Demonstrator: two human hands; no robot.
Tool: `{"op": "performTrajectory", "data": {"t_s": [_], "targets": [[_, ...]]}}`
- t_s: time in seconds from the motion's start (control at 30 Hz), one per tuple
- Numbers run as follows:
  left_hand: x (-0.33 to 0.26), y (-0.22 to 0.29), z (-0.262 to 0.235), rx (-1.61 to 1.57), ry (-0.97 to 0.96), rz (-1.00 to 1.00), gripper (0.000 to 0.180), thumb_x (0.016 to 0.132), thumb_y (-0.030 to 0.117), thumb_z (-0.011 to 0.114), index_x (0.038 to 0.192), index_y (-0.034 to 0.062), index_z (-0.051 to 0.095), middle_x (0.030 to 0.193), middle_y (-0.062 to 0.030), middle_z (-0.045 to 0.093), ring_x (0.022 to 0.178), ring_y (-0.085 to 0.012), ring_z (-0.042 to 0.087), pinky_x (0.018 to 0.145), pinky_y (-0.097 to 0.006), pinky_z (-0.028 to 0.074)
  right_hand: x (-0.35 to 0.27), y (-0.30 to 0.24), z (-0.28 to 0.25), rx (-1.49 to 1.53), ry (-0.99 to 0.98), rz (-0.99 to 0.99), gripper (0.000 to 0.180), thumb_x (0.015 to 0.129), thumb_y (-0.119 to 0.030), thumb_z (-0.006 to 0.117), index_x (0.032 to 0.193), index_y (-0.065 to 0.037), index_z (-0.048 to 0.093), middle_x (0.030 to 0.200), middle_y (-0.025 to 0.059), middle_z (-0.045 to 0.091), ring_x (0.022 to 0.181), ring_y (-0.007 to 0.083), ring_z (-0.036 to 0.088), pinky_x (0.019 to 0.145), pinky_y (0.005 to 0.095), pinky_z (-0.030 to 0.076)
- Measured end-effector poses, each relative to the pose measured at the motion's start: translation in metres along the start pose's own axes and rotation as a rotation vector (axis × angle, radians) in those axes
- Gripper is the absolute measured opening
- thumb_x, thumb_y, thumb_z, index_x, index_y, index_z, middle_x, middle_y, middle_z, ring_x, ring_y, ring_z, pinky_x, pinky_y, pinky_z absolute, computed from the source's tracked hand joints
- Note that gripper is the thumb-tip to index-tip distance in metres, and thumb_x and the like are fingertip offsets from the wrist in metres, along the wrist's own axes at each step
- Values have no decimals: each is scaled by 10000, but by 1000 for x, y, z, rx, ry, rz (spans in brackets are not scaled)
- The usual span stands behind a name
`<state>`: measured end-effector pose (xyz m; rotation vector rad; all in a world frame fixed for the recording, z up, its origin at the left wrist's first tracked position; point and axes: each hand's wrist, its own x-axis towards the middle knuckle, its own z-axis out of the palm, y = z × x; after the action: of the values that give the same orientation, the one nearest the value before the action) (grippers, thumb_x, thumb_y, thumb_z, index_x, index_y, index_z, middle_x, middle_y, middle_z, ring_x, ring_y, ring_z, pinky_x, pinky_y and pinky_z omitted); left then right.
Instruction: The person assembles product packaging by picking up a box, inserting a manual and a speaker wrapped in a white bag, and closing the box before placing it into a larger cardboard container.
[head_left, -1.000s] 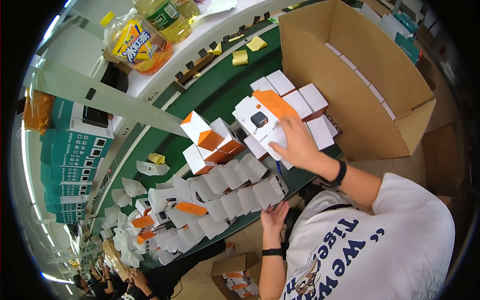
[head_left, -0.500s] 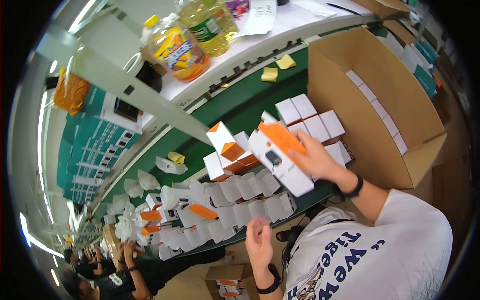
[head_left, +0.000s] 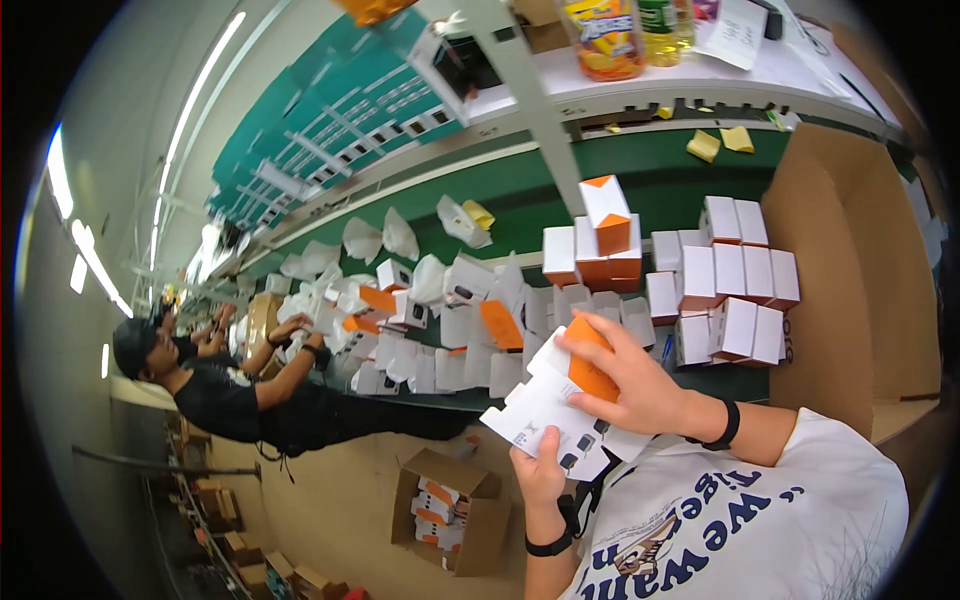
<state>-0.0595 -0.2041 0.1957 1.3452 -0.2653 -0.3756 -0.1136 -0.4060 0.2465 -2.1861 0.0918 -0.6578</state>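
In front of me I hold a flattened white-and-orange carton (head_left: 535,402) with notched flaps and small printed device pictures. My right hand (head_left: 640,385) grips it from the right, fingers over the orange part. My left hand (head_left: 541,478) pinches its lower edge, the thumb on top and the other fingers hidden behind. Just beyond, rows of open white boxes (head_left: 455,368) stand on the green work surface, some with orange flaps raised. Closed white boxes (head_left: 740,275) are stacked to the right, and one white-and-orange box (head_left: 606,212) sits on top of others at the middle.
A large open cardboard box (head_left: 850,230) stands at the right. On the floor is a cardboard box (head_left: 480,540) of white-and-orange cartons. Co-workers (head_left: 220,390) work farther left along the bench. Bottles (head_left: 605,45) stand on the shelf above, beside a metal post (head_left: 535,110).
The view has swung left. My right hand brought the carton down and nearer, and it now looks opened flat. My left hand, empty before, has taken hold of its lower edge.
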Motion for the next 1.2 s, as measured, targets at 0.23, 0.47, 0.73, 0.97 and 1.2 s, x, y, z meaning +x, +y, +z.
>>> {"op": "performTrajectory", "data": {"t_s": [0.23, 0.47, 0.73, 0.97, 1.2], "targets": [[-32, -6, -36, 114, 220, 143, 391, 947, 45, 665, 1307, -89, 590, 1224, -143, 685, 1083, -194, 656, 952, -339, 520, -7, -29, 71, 363, -88, 58, 385, 796, -135, 823, 1125, -71, 633, 1519, 263, 372, 1377, 415, 452, 1129, 431, 366], [-34, -6, -76, 42, 237, 245, 554, 915, -4, 702, 1416, -93, 482, 1428, -174, 550, 1210, -213, 599, 1020, -359, 494, 10, -63, 114, 456, -233, 26, 382, 766, -160, 844, 1026, -86, 574, 1495, 248, 387, 1324, 399, 480, 1112, 438, 379], [3, 17, -148, 499, 625, 354, 966, 821, 224, 866, 1545, 77, 244, 1434, -156, 429, 1287, -290, 490, 1048, -437, 453, 24, -91, 158, 577, -111, 76, 489, 838, 27, 753, 1280, -35, 552, 1044, 125, 716, 893, 174, 717, 826, 311, 581], [-6, 16, -190, -434, 222, 108, 568, 1067, 303, 532, 1487, -49, 384, 1446, -174, 508, 1308, -283, 538, 1057, -431, 478, 32, -126, 207, 446, -448, -275, 418, 804, -52, 695, 1220, -51, 645, 1399, 189, 578, 1272, 365, 568, 1069, 428, 460], [-4, 18, -237, -140, 229, 120, 440, 1058, 179, 477, 1404, -92, 469, 1334, -171, 607, 1179, -235, 630, 976, -365, 527, 48, -134, 236, -9, -83, -134, 541, 824, -127, 771, 1319, -48, 569, 1505, 226, 429, 1329, 383, 485, 1081, 420, 426]]}}
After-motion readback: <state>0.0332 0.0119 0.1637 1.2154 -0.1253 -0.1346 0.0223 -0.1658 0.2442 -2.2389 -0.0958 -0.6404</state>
